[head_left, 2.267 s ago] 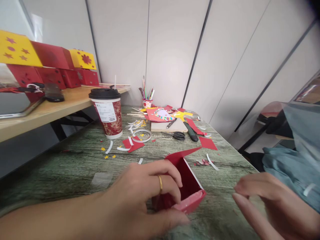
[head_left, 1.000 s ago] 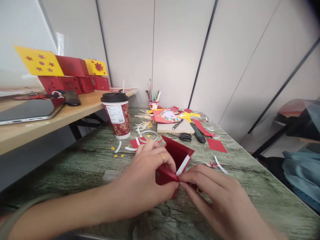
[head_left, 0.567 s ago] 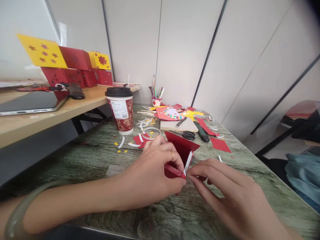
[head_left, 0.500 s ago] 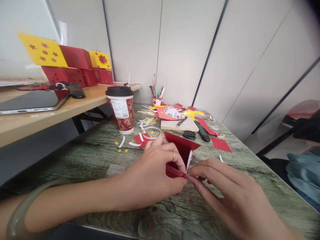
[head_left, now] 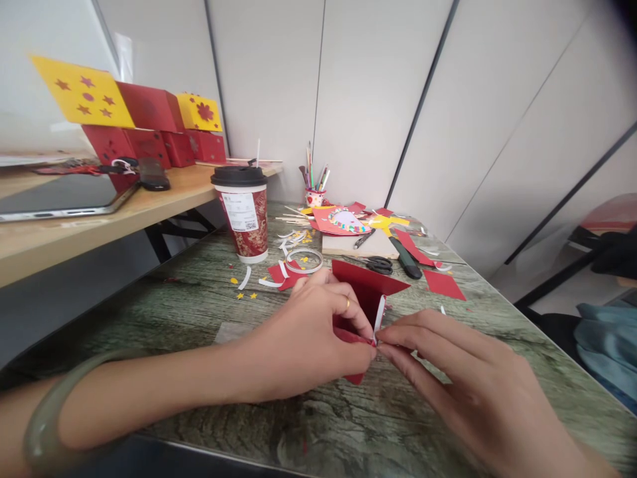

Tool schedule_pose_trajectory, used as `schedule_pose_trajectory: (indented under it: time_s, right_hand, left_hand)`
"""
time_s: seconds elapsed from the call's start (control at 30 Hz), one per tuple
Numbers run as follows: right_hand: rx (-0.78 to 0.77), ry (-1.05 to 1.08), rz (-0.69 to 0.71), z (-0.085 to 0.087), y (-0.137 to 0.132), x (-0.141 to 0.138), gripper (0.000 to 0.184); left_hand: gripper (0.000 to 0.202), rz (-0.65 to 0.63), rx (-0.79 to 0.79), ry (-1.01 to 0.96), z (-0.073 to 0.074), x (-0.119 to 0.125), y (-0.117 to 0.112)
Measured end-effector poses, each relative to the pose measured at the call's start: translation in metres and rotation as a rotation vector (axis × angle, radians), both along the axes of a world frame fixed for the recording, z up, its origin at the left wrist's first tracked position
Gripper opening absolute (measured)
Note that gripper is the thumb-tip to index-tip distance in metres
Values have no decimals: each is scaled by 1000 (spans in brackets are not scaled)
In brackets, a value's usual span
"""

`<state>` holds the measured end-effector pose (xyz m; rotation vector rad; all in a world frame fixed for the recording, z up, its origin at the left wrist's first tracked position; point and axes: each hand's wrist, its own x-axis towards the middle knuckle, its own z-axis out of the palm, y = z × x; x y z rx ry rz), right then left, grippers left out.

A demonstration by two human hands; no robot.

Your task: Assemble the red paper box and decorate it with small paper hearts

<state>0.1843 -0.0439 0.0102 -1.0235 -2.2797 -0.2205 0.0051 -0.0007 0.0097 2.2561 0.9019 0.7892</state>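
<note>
From where I stand, the person's left hand (head_left: 313,335) grips the near wall of an open red paper box (head_left: 365,292), fingers inside and thumb outside, just above the near middle of the wood-patterned table (head_left: 239,418). The box's far flap stands raised, and a white strip (head_left: 380,312) runs along its right edge. The right hand (head_left: 458,365) has thumb and forefinger drawn together at the box's near right corner, by the strip's lower end; I cannot tell whether anything is pinched between them. Beyond the box lie a tape roll (head_left: 304,271) on the left, black-handled scissors (head_left: 379,265) and, right of them, a green cutter (head_left: 408,257). Farther left stands a lidded paper cup (head_left: 241,216), near the wooden shelf (head_left: 189,191).
</note>
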Motion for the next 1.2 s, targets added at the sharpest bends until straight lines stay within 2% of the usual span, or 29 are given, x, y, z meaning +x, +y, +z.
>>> schedule_pose_trajectory:
  time_s: [0.23,0.4,0.57,0.77,1.0,1.1,1.2]
  right_hand:
    - [-102,87,46,2,3,-1,11]
    - [-198,140,63,-1,5,-1,11]
    - [-223,132,56,-1,6,0,11]
    - [-50,54,64,-2,5,2,13]
    - [328,-328,9,-9,-4,1,19]
    - [323,-278,-21,-9,-3,-3,13]
    - [193,-76,-75,-6,1,-5,8]
  left_hand:
    - [6,-3,-84,-11,1,-1,2]
    - [7,-1,-89,-30,-1,-1,2]
    - [7,-1,-90,-44,-2,0,3]
    - [7,4,-98,-47,-3,0,2]
    - [8,11,-81,-56,-4,0,3]
    - [8,7,-91,-58,-3,0,3]
    - [7,-5,-133,-54,-1,-1,3]
